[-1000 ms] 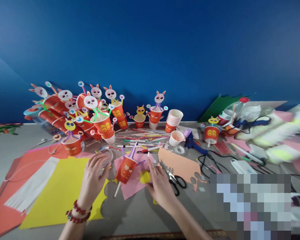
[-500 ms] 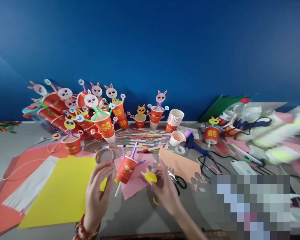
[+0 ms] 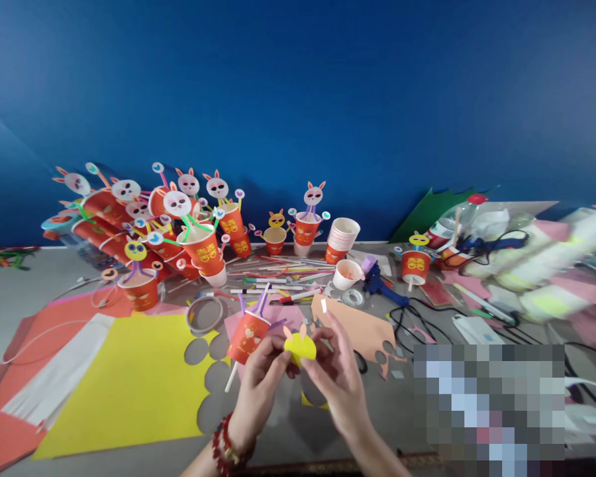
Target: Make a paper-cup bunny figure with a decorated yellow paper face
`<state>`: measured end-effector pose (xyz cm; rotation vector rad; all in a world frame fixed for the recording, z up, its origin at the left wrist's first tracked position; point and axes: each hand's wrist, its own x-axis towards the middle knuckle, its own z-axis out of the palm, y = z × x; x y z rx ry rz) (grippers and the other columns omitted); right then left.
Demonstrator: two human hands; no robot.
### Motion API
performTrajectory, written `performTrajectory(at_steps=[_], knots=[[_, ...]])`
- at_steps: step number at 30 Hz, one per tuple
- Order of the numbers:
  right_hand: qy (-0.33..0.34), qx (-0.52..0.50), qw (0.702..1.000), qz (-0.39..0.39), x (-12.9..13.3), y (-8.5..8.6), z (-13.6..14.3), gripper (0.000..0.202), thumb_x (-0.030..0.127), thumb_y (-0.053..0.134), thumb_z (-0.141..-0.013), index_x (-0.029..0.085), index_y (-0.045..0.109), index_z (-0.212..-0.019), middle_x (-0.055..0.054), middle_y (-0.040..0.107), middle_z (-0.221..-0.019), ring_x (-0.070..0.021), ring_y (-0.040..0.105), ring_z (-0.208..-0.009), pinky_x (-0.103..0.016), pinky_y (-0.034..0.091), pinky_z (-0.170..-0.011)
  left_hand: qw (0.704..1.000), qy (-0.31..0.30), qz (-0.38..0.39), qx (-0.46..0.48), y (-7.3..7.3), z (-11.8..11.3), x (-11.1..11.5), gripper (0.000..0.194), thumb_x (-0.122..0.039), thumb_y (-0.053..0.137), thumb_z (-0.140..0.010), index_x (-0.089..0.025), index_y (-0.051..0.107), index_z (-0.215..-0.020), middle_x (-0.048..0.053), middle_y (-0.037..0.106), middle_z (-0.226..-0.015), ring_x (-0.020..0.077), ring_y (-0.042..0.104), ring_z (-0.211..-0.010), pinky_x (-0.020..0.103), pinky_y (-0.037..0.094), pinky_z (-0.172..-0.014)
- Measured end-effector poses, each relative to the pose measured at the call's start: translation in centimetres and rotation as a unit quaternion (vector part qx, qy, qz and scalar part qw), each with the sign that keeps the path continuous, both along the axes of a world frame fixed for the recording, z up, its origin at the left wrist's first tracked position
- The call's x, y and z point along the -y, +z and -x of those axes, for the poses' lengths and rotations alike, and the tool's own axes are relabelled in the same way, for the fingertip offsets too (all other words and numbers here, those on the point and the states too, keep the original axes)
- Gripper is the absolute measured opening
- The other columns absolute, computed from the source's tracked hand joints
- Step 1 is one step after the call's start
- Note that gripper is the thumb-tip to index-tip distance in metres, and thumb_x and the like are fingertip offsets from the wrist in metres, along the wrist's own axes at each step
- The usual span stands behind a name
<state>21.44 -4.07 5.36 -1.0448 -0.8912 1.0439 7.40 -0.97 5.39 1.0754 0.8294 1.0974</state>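
A yellow paper disc (image 3: 300, 348) with two pale pink ears is held between both hands, low over the grey table. My left hand (image 3: 262, 379), with a red bead bracelet at the wrist, pinches the disc's left edge. At its right and lower edge the thumb of my right hand (image 3: 342, 384) presses, while the index finger stretches upward with a small white piece (image 3: 324, 305) at its tip. Just behind my left hand leans a red paper cup (image 3: 248, 336) with purple straws in it. The scissors' black handle (image 3: 361, 362) is mostly hidden behind my right hand.
Yellow cut sheet (image 3: 129, 371) lies left, near a roll of tape (image 3: 189, 318). Decorated red cups (image 3: 206, 248) crowd the back left; stacked cups (image 3: 342, 240) stand mid-back. A blue glue gun (image 3: 385, 289), black cables (image 3: 402, 331) and orange paper scraps (image 3: 352, 324) lie right.
My left hand has moved right from beside the cup and closed on the yellow disc, which my right hand was holding alone. The disc's ears now point upward.
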Motion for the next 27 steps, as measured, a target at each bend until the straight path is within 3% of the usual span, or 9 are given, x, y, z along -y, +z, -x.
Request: performTrajectory(at_steps=[2,4,7,11,18,27], knots=[[-0.04,0.04,0.998,-0.01,0.0,0.1,-0.9,0.044,0.034,0.071,-0.087,0.029,0.056,-0.128,-0.004,0.058,-0.103,-0.0194,0.063,-0.09,-0.03,0.056,-0.077,0.999,0.0,0.034,0.014,-0.2,0.1,-0.2,0.024,-0.041,0.064,-0.091,-0.018,0.062,-0.088,0.002,0.068,-0.077,0.0142,0.063,-0.068,0.026,0.052,-0.068],[-0.067,0.082,0.994,-0.022,0.0,0.6,-1.8,0.017,0.035,0.071,-0.087,0.024,0.066,-0.1,-0.005,0.058,-0.101,-0.021,0.06,-0.095,-0.032,0.054,-0.083,0.999,-0.003,0.046,0.018,-0.2,0.2,-0.3,0.025,-0.042,0.064,-0.091,-0.018,0.06,-0.086,0.002,0.07,-0.073,0.0149,0.065,-0.066,0.027,0.052,-0.068],[-0.026,0.119,0.992,-0.017,0.1,1.5,-2.3,0.019,0.037,0.071,-0.086,0.021,0.066,-0.077,-0.008,0.059,-0.1,-0.0249,0.06,-0.101,-0.035,0.052,-0.086,0.999,-0.015,0.049,0.018,-0.1,0.1,-0.4,0.025,-0.042,0.064,-0.091,-0.018,0.059,-0.087,0.001,0.07,-0.068,0.0156,0.067,-0.062,0.027,0.053,-0.065],[0.03,0.108,0.994,0.019,-0.1,1.8,-1.9,0.021,0.039,0.073,-0.084,0.02,0.067,-0.076,-0.009,0.062,-0.104,-0.025,0.061,-0.1,-0.032,0.052,-0.082,0.998,-0.032,0.056,0.005,0.2,-0.1,-0.1,0.028,-0.045,0.065,-0.09,-0.017,0.059,-0.093,0.001,0.072,-0.065,0.0164,0.069,-0.057,0.028,0.055,-0.061],[0.031,0.056,0.996,0.062,-0.6,1.4,-1.3,0.029,0.044,0.076,-0.08,0.018,0.065,-0.074,-0.006,0.066,-0.093,-0.0196,0.063,-0.083,-0.028,0.051,-0.074,0.999,-0.014,0.026,-0.031,0.4,-0.2,0.0,0.033,-0.049,0.067,-0.088,-0.017,0.059,-0.091,0.004,0.074,-0.067,0.0189,0.072,-0.058,0.028,0.057,-0.058],[0.014,0.078,0.996,0.047,-0.9,1.0,-1.2,0.03,0.045,0.076,-0.08,0.018,0.065,-0.074,-0.004,0.065,-0.083,-0.0174,0.061,-0.074,-0.025,0.05,-0.065,0.999,-0.006,0.009,-0.05,1.0,-0.4,0.2,0.035,-0.053,0.066,-0.087,-0.018,0.059,-0.09,0.004,0.073,-0.064,0.0204,0.074,-0.058,0.029,0.06,-0.059]])
